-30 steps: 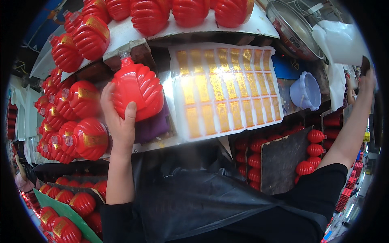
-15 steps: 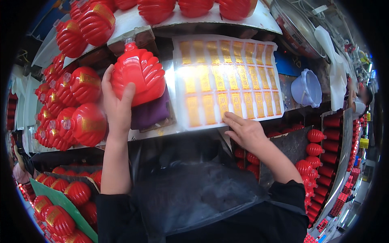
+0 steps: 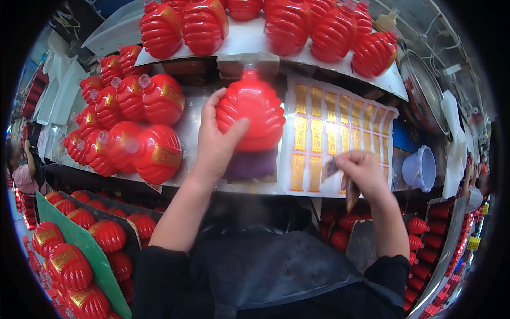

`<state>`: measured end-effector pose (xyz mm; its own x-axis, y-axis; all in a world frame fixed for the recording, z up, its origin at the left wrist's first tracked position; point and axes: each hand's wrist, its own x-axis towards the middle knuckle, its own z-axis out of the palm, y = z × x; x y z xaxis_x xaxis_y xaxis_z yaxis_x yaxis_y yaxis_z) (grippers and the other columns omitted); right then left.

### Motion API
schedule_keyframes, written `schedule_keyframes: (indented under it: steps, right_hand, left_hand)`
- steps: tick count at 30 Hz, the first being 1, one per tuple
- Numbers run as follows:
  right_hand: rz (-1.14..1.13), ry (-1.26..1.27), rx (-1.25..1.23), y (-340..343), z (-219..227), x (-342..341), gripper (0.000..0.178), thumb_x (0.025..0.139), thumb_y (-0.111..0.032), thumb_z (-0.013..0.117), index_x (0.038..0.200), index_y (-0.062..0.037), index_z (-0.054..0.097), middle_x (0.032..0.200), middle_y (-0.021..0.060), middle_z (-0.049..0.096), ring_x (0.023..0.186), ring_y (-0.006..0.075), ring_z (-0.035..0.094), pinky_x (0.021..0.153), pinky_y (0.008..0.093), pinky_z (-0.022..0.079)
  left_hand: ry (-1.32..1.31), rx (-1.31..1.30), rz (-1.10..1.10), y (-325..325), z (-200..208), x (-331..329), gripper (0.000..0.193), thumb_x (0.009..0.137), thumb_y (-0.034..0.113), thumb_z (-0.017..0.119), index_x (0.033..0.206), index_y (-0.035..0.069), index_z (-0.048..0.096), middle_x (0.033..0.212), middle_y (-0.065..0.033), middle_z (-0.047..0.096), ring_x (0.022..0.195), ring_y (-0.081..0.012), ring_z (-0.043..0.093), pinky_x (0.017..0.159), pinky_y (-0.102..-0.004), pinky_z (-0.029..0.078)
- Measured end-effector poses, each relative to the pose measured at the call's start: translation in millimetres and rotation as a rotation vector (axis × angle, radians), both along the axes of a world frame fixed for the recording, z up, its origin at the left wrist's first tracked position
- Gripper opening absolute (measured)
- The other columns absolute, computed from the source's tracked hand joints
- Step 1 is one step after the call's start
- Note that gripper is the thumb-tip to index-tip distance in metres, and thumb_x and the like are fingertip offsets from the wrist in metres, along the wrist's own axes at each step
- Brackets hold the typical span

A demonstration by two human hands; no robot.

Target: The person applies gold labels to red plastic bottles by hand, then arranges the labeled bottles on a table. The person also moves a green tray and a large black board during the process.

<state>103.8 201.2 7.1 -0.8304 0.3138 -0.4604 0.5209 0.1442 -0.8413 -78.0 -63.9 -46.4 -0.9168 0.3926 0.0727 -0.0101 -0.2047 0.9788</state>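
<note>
Right hand (image 3: 366, 173) lifted a strip (image 3: 351, 196) — left hand (image 3: 219, 141) holds red bottle (image 3: 256, 114), contents hidden.

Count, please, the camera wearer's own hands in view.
2: the left hand holds a red bottle; the right hand is over the gold-label sheet, holding a blurred piece.

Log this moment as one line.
left hand: holding red bottle | right hand: pinching thin, blurred piece over gold label sheet | lilac bucket: right of sheet
</note>
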Motion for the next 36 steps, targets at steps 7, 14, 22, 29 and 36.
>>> schedule_keyframes:
  steps: [7,14,22,29,36]
  right_hand:
    - [0.248,0.570,0.206,-41,61,-107,0.014,0.095,-0.007,0.069,0.102,0.0046,0.073,0.083,0.0054,0.072,0.062,0.0073,0.068,0.054,0.0216,0.053]
    - [0.770,1.036,1.280,-90,28,-126,0.019,0.074,-0.008,0.068,0.092,-0.0029,0.065,0.092,0.0100,0.068,0.055,0.0157,0.063,0.047,0.0296,0.049]
    - [0.839,1.111,1.449,-94,4,-100,0.029,0.076,-0.014,0.071,0.101,0.0014,0.070,0.097,0.0165,0.073,0.053,0.0123,0.059,0.046,0.0261,0.047]
    - [0.520,0.849,0.891,-79,20,-110,0.036,0.092,-0.021,0.074,0.123,-0.0028,0.069,0.107,0.0190,0.071,0.076,0.0320,0.073,0.064,0.0339,0.058]
    - [0.368,0.664,0.643,-75,0,-147,0.039,0.090,-0.020,0.072,0.126,-0.0064,0.067,0.126,0.0194,0.064,0.103,0.0380,0.069,0.086,0.0428,0.057]
  left_hand:
    - [0.217,-0.309,0.089,-4,9,-9,0.084,0.084,0.015,0.076,0.154,-0.001,0.032,0.150,-0.0210,0.043,0.138,-0.0286,0.047,0.114,-0.0405,0.041]
    - [0.149,-0.253,0.034,8,21,-40,0.063,0.091,0.028,0.071,0.143,0.001,0.048,0.134,-0.0211,0.057,0.126,-0.0316,0.057,0.106,-0.0405,0.046]
    - [0.324,-0.448,0.062,13,20,-48,0.054,0.086,0.025,0.076,0.131,0.000,0.058,0.126,-0.0184,0.062,0.120,-0.0328,0.061,0.101,-0.0417,0.048]
    - [0.804,-0.562,0.095,-1,22,-39,0.054,0.089,0.030,0.070,0.135,0.004,0.059,0.131,-0.0207,0.058,0.123,-0.0397,0.055,0.106,-0.0477,0.043]
    - [0.879,-0.749,-0.042,-4,29,-36,0.061,0.088,0.032,0.071,0.141,0.007,0.055,0.137,-0.0253,0.050,0.125,-0.0445,0.050,0.107,-0.0507,0.042]
